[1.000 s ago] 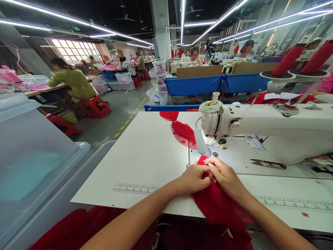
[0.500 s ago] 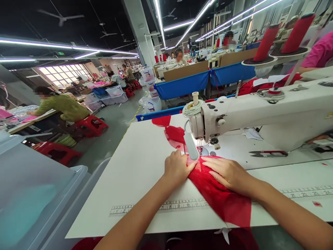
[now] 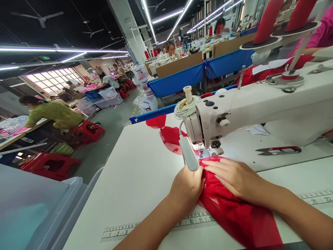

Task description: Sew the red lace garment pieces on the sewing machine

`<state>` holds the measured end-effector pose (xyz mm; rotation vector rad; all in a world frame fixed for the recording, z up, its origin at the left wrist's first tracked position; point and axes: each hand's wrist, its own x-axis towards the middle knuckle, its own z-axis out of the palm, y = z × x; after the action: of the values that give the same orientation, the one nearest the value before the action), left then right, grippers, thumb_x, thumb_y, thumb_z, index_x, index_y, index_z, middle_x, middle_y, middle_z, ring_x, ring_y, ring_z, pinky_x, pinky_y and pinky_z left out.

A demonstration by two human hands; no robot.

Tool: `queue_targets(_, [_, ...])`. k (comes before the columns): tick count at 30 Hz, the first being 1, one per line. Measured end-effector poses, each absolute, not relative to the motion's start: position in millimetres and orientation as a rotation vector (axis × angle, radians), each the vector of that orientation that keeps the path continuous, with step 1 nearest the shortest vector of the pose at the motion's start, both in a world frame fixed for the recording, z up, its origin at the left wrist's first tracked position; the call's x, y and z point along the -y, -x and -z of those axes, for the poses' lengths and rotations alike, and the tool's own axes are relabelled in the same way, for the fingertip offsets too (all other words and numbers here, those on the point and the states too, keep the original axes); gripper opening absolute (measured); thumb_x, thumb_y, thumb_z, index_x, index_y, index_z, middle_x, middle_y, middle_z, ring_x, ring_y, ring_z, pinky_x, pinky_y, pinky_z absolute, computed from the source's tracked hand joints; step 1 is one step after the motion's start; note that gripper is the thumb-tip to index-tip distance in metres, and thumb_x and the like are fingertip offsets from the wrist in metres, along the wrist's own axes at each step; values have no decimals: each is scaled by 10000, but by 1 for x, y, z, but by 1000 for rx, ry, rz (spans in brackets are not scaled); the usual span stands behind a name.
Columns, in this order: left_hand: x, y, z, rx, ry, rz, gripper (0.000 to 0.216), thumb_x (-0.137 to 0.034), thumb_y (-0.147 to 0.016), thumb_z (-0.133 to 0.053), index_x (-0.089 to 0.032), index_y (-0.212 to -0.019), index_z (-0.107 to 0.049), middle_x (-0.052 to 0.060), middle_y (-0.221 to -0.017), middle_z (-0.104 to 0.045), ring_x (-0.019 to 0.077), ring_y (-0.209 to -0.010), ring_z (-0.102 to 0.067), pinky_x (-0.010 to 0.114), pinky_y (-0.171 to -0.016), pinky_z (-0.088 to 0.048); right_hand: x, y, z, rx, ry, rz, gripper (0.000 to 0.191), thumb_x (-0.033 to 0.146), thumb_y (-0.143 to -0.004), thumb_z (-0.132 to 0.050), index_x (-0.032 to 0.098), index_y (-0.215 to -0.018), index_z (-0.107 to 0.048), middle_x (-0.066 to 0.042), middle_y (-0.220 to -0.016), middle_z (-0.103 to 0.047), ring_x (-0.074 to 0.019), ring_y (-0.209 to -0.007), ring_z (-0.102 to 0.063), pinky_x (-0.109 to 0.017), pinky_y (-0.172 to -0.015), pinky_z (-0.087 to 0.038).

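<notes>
Sheer red fabric (image 3: 234, 217) lies bunched in front of the needle area and spreads toward the table's near edge. My left hand (image 3: 186, 187) is closed on its left edge, fingers curled and partly hidden behind a small white lamp (image 3: 188, 154). My right hand (image 3: 238, 178) rests flat on top of the fabric, fingers stretched toward the presser foot (image 3: 201, 152). Above both hands stands the head of a white sewing machine (image 3: 260, 100). More red sheer cloth (image 3: 171, 137) lies beyond the lamp, to the left of the needle.
Thread snips (image 3: 279, 150) lie on the machine bed at right. A printed ruler (image 3: 117, 233) runs along the white table (image 3: 140, 166). Red thread cones (image 3: 267, 22) stand above the machine. Plastic bins (image 3: 75, 198) sit at left; a co-worker in green (image 3: 56, 113) sits beyond.
The view has come closer and shifted. My left hand has turned and curled more tightly at the fabric's edge, nearer my right hand. My right hand still lies on the fabric.
</notes>
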<state>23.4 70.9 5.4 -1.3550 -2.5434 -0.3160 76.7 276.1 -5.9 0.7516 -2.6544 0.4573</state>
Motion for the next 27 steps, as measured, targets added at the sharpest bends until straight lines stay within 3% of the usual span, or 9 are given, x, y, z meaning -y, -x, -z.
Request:
queue_targets(4, [-72, -27, -3, 2394, 1296, 212, 293, -43, -856, -364, -139, -1003, -599, 106, -839, -656, 228, -743, -611, 330, -583, -477, -275, -76, 10, 2652, -706, -512, 411, 123, -878, -435, 199, -1228, -636, -70, -1249, -666, -241, -1100, -632, -413, -904, -563])
queue_targets(11, [-72, -29, -5, 2396, 1291, 179, 253, -155, -884, -441, -145, -1038, -642, 124, -896, -684, 278, -913, -612, 419, -768, -483, -276, -77, 8, 2667, -673, -506, 461, 116, -870, -389, 205, -1252, -632, -60, -1265, -657, -229, -1106, -622, -407, -929, -549])
queue_targets(20, [-74, -28, -7, 2431, 1324, 197, 205, -157, -884, -452, -139, -950, -645, 139, -954, -670, 298, -980, -584, 431, -796, -451, -276, -76, -1, 2695, -648, -401, 467, 78, -868, -377, 178, -1255, -620, -38, -1258, -663, -225, -1006, -643, -353, -779, -585])
queue_targets(27, [-77, -27, -10, 2489, 1314, 175, 173, -159, -864, -478, -148, -946, -630, 137, -967, -668, 306, -989, -579, 434, -805, -436, -276, -75, 4, 2713, -588, -398, 474, 95, -864, -391, 189, -1272, -614, -40, -1272, -654, -242, -1042, -633, -372, -785, -580])
